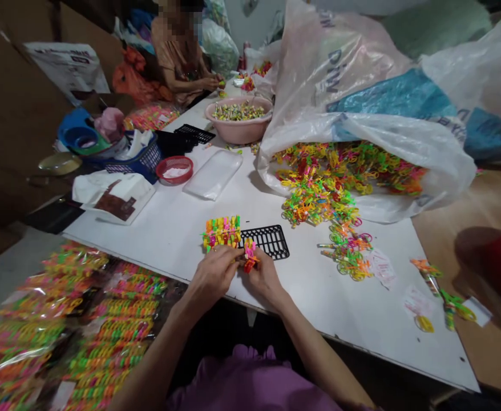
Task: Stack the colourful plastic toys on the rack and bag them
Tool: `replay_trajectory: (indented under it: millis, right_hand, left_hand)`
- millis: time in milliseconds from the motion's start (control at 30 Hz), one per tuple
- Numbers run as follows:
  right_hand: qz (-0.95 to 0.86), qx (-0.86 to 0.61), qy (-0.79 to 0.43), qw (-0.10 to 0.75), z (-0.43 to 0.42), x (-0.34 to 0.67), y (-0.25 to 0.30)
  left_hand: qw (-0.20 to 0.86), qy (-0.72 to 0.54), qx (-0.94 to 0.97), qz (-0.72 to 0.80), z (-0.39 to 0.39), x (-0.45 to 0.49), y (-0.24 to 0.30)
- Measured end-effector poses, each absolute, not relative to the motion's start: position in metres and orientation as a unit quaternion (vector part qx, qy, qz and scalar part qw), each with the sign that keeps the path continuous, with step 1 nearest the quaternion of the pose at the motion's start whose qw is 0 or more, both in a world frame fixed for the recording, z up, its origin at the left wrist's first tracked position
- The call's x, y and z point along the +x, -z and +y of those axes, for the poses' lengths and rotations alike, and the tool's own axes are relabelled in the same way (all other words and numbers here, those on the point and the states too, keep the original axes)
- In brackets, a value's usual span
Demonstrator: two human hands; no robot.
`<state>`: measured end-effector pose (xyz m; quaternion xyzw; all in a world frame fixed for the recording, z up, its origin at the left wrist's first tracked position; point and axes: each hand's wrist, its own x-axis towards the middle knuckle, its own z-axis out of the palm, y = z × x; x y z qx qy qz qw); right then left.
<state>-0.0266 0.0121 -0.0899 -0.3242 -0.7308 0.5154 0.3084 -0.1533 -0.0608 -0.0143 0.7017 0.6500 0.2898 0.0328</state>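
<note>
Around the centre of the frame, the right hand's (265,279) fingers are pinching a small bunch of bright plastic pieces (249,251), while the left hand's (217,270) are curling close beside, their exact grip hidden. The bunch is probably feeling light, stiff and slightly slick, its thin parts calling for a hold around the thicker middle. Just beyond, a colourful row (222,228) is standing by a black tray (274,242) on the white desk (302,297).
</note>
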Motion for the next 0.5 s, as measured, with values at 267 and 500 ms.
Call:
replay_trajectory:
  millis: [267,500]
  right_hand:
    - [-0.824,-0.298,-0.407,0.257,0.004,-0.017,0.087]
    - [-0.792,-0.306,-0.443,0.29,0.007,-0.021,0.083]
  left_hand:
    - [-0.013,-0.274,0.695,0.665,-0.062,-0.14,0.015]
    - [-0.016,-0.251,0.675,0.694,-0.062,-0.134,0.016]
